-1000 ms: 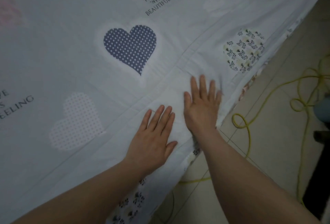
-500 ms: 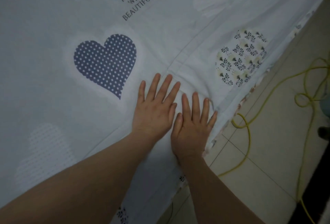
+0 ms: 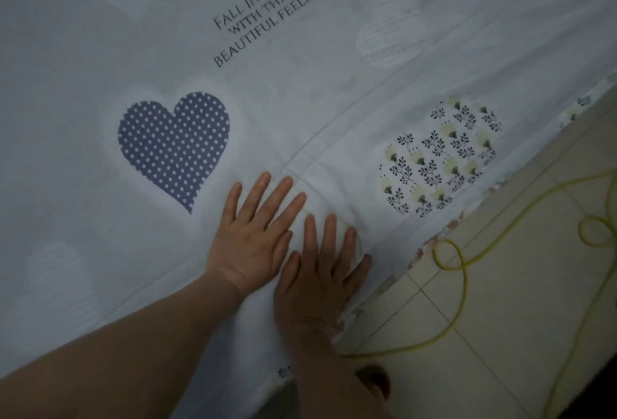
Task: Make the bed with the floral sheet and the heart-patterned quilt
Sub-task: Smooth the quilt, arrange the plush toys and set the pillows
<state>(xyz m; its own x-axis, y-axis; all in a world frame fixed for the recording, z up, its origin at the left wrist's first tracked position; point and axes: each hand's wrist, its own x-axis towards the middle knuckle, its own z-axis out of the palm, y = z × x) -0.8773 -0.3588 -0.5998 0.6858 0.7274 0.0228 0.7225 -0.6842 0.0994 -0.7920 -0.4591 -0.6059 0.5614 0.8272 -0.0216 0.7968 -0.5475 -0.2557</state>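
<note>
The likeliest trouble, as I judge it, is the quilt (image 3: 300, 84) slipping toward the floor (image 3: 500, 335) at four o'clock. Both hands are pressing close to its overhanging edge, so a stroke aimed outward would be dragging cloth over the side and pulling the top crooked. A stroke aimed inward could be bunching the cloth into a ridge along the stitched line (image 3: 334, 138), which is running from the left fingertips toward one o'clock. The flowered sheet (image 3: 582, 103) is showing only as a thin strip under the quilt's edge, and a hard rub may be tugging it askew with the quilt. A yellow cable (image 3: 460, 261) is looping on the tiles just beside the bed, so a step sideways risks catching a foot.

The left hand (image 3: 253, 241) is lying palm down with its fingers straight and slightly spread, gripping nothing. The right hand (image 3: 320, 281) is lying flat in the same way just beside it at four o'clock, also gripping nothing, and the two thumbs are nearly meeting.

The quilt is spreading under both palms and filling the view from six round to two o'clock. Its dark dotted heart (image 3: 173, 144) is sitting at ten o'clock from the left hand, and its flowered heart (image 3: 440, 158) at one o'clock from the right. The quilt's edge is passing just beyond the right little finger.
</note>
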